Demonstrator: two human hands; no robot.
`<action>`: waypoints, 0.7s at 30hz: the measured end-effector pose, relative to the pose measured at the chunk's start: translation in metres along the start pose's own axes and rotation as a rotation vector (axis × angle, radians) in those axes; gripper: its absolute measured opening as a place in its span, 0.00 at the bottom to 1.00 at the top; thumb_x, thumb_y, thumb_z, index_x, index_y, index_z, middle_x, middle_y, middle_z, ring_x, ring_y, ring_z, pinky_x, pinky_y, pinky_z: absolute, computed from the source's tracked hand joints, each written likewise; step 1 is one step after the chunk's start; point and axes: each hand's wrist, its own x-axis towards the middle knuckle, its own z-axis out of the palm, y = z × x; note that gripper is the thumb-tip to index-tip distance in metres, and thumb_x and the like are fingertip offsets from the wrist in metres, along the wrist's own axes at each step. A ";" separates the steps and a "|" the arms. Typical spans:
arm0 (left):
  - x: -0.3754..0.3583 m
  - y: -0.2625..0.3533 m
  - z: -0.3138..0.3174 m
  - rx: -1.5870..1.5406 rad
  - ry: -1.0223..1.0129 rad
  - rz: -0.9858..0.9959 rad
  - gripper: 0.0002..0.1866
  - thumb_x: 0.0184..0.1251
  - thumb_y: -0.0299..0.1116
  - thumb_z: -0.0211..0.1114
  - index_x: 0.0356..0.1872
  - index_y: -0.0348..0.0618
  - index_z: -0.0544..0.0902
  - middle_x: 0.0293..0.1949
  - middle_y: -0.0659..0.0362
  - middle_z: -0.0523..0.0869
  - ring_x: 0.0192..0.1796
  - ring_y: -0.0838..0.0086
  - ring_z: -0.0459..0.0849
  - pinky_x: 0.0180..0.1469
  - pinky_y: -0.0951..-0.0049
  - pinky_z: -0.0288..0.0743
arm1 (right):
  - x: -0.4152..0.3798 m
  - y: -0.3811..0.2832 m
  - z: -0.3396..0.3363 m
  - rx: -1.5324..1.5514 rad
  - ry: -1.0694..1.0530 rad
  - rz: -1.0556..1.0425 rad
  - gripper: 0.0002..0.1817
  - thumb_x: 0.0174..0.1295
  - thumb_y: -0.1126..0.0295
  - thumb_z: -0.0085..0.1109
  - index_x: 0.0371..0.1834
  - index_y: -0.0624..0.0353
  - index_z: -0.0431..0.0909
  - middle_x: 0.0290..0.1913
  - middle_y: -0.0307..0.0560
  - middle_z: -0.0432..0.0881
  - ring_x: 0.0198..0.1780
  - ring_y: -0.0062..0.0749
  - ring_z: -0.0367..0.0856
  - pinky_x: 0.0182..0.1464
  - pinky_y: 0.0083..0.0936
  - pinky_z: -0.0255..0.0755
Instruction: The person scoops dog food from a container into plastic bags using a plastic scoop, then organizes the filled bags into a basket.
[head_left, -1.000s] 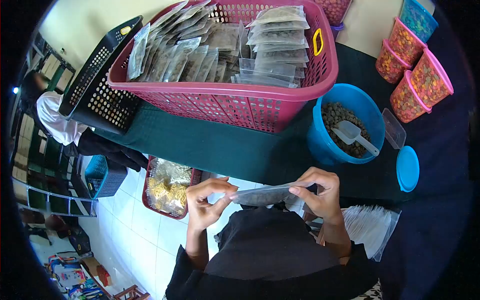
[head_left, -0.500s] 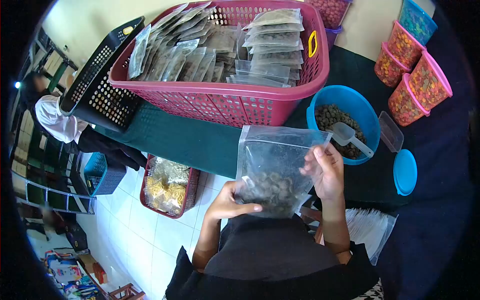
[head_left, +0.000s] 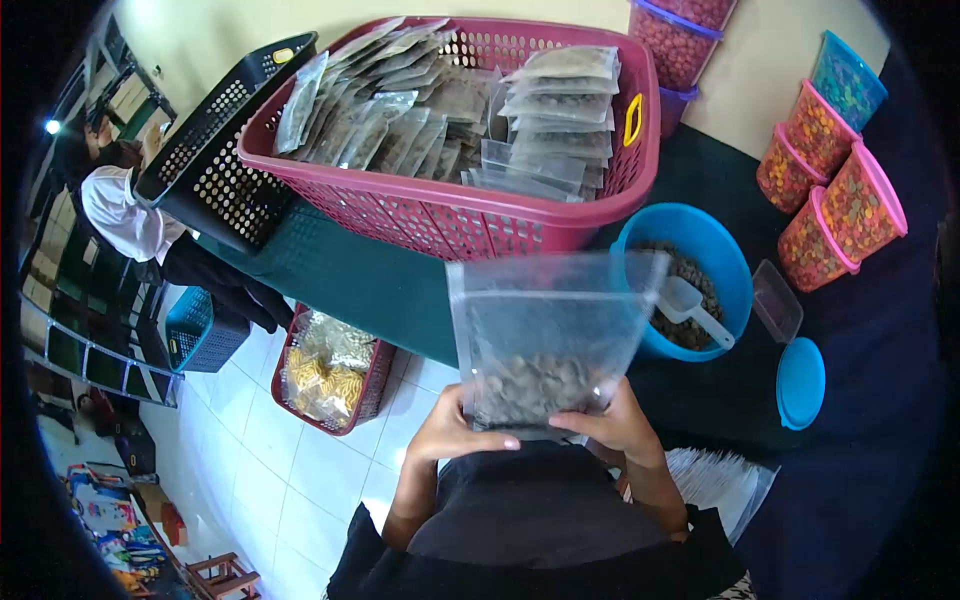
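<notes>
Clear bag [head_left: 545, 340] of brown pellets held upright in front of the pink basket [head_left: 470, 215], both hands clamped on its bottom.

Left hand [head_left: 455, 435] and right hand [head_left: 610, 425] closed around the lower corners of the bag, pellets settled at the bottom, upper part empty and transparent. Behind the bag, in the pink basket, many filled bags [head_left: 450, 110] already stacked in rows, so a large part of the packing looks done. Right of the basket, blue bucket [head_left: 700, 250] with pellets and a scoop [head_left: 690, 305] left inside, so more probably to fill. Cannot tell if the top of the held bag is sealed. Empty bags [head_left: 720, 480] waiting near the right elbow, below the bucket.
</notes>
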 end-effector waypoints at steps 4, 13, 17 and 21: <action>-0.006 -0.005 0.010 0.089 0.091 0.025 0.15 0.40 0.23 0.70 0.34 0.35 0.79 0.32 0.60 0.82 0.37 0.80 0.77 0.43 0.77 0.70 | -0.004 -0.008 -0.005 0.060 -0.016 -0.050 0.27 0.39 0.77 0.68 0.45 0.66 0.68 0.41 0.43 0.74 0.42 0.22 0.72 0.44 0.21 0.67; -0.024 -0.007 0.001 0.373 0.119 0.044 0.13 0.41 0.24 0.68 0.31 0.35 0.80 0.27 0.54 0.82 0.30 0.71 0.82 0.34 0.76 0.73 | 0.009 -0.044 -0.025 -0.056 -0.185 -0.169 0.29 0.34 0.74 0.71 0.45 0.66 0.71 0.43 0.50 0.76 0.45 0.30 0.75 0.49 0.26 0.67; -0.021 0.002 -0.006 0.366 0.133 0.004 0.11 0.39 0.24 0.69 0.29 0.35 0.80 0.28 0.54 0.83 0.30 0.72 0.82 0.35 0.76 0.73 | 0.018 -0.051 -0.024 -0.057 -0.226 -0.212 0.29 0.36 0.73 0.70 0.45 0.66 0.71 0.43 0.49 0.76 0.45 0.29 0.75 0.48 0.24 0.66; 0.002 0.012 -0.020 0.228 0.102 0.100 0.14 0.39 0.26 0.71 0.31 0.35 0.80 0.28 0.55 0.83 0.31 0.76 0.81 0.36 0.78 0.72 | 0.030 -0.053 -0.006 -0.160 -0.092 -0.139 0.27 0.35 0.73 0.70 0.43 0.66 0.72 0.42 0.48 0.77 0.45 0.30 0.75 0.47 0.25 0.66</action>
